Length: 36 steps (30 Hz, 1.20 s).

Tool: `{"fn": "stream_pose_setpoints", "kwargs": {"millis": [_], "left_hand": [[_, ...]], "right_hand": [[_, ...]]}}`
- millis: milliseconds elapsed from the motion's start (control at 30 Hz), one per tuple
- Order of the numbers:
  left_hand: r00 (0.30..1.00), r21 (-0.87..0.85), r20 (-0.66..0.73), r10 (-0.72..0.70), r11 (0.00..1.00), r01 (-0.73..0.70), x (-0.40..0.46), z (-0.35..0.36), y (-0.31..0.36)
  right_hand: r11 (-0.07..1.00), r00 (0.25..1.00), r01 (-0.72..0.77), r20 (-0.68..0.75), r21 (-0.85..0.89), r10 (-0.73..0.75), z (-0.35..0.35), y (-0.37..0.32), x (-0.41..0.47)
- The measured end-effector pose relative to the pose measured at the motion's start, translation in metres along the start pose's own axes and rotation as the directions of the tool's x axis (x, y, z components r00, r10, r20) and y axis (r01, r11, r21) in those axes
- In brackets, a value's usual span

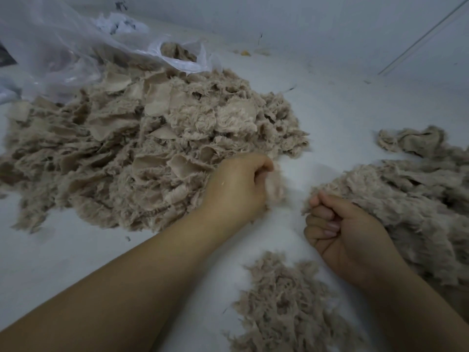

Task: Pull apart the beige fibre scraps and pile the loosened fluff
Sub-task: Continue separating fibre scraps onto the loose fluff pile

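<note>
A large heap of beige fibre scraps [142, 153] with woven backing patches fills the left middle of the white surface. My left hand [236, 186] sits at the heap's right edge with curled fingers pinching a blurred tuft of fibre [275, 184]. My right hand [347, 237] is curled into a fist at the left edge of a fluffier beige pile [411, 204] on the right; whether it holds fibre cannot be told. A small pile of loosened fluff [284, 306] lies in front, between my forearms.
A clear plastic bag [76, 47] lies at the back left with more beige scraps [177, 52] in its mouth. Crumpled white material [121, 24] sits behind it. A separate clump of scraps [416, 141] lies at the far right. A white wall rises behind.
</note>
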State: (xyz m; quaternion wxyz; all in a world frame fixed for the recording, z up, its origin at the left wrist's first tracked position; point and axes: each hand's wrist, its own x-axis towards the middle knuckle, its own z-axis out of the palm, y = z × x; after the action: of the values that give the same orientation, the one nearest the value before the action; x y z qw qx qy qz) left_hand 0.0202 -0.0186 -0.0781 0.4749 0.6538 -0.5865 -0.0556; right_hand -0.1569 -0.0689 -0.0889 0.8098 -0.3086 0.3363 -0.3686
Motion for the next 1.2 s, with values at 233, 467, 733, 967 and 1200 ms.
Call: {"fn": "stream_pose_setpoints", "kwargs": {"millis": [233, 467, 733, 967, 1200], "left_hand": [[0.933, 0.552, 0.122, 0.340, 0.758, -0.348, 0.000, -0.002, 0.008], [0.843, -0.060, 0.433, 0.318, 0.944, -0.325, -0.007, 0.048, 0.027], [0.841, 0.044, 0.478, 0.254, 0.949, -0.312, 0.000, 0.055, 0.016], [0.924, 0.118, 0.310, 0.226, 0.955, -0.273, -0.005, 0.036, 0.006], [0.982, -0.082, 0.175, 0.064, 0.995, -0.051, -0.005, 0.017, -0.005]], "right_hand": [[0.992, 0.993, 0.114, -0.023, 0.050, -0.113, 0.004, 0.005, -0.005], [0.969, 0.976, 0.216, -0.054, 0.119, -0.210, 0.007, 0.004, -0.010], [0.965, 0.989, 0.137, -0.082, 0.222, -0.122, 0.005, 0.003, -0.004], [0.948, 0.992, 0.091, -0.111, 0.305, -0.060, -0.002, 0.002, 0.001], [0.946, 0.990, 0.095, -0.131, 0.310, -0.056, -0.001, 0.001, 0.002]]}}
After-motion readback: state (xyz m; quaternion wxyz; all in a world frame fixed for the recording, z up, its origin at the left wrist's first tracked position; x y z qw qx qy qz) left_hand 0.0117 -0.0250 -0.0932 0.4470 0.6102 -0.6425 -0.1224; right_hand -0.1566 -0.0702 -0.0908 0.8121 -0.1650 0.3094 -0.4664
